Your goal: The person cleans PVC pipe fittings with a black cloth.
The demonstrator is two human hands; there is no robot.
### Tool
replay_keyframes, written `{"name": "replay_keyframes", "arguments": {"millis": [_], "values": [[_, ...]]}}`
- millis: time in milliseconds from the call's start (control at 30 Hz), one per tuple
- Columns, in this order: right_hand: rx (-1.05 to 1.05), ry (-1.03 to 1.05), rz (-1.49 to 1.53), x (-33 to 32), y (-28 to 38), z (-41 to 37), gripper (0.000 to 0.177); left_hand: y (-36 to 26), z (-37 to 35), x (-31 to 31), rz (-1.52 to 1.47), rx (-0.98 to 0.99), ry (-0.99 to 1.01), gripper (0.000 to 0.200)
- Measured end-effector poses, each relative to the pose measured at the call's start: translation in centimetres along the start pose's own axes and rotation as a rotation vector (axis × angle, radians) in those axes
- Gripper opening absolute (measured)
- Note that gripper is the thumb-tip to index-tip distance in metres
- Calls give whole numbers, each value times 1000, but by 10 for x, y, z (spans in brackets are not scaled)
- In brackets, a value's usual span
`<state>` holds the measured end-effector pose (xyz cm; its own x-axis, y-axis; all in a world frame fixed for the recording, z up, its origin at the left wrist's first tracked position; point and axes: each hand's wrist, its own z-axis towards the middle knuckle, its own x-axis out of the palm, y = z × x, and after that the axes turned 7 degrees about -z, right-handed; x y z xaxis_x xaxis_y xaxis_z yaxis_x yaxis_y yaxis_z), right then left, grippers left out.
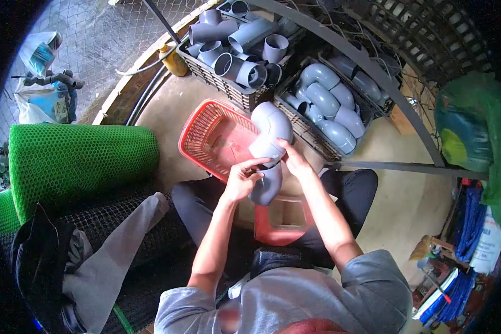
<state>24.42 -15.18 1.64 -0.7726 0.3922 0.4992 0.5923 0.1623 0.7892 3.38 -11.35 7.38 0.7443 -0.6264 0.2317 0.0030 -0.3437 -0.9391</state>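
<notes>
You wear a grey shirt (295, 295), its loose short sleeves (376, 283) ending near the elbows, and dark trousers (355, 192). Your forearms (212, 245) are uncovered below the hems; your left hand (241, 181) and right hand (296, 160) are bare.

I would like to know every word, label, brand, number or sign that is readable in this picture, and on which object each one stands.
No text can be read with certainty.
White printed sack near the right edge: letters too small and blurred to read.
Curved, light grey plastic pipe fitting, held in front: no lettering can be made out.
Yellow plastic bottle: no readable label.
</notes>
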Motion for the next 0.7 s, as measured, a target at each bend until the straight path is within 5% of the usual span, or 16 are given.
{"name": "replay_keyframes", "arguments": {"millis": [67,133,367,433,467,533,600,700], "values": [[-7,-175,-146,-3,21,9,77,1,5,-2,91,44,43,46],[-159,-403,-240,-17,34,38,94,16,9,-16,153,-40,39,43],[-97,-614,-557,-110,60,205,97,26,28,-43,171,52,-101,39],[-233,-854,-1201,-112,53,234,101,12,29,-44,235,64,-99,38],[-231,-852,-1202,-112,50,241,101,8,28,-44,234,62,-101,38],[109,-850,-1157,-99,49,250,112,-1,29,-44,226,69,-100,38],[316,-889,-1094,-86,51,242,105,-7,29,-46,208,59,-101,37],[457,-683,-1011,-85,67,230,104,-6,29,-49,189,69,-102,37]]}}
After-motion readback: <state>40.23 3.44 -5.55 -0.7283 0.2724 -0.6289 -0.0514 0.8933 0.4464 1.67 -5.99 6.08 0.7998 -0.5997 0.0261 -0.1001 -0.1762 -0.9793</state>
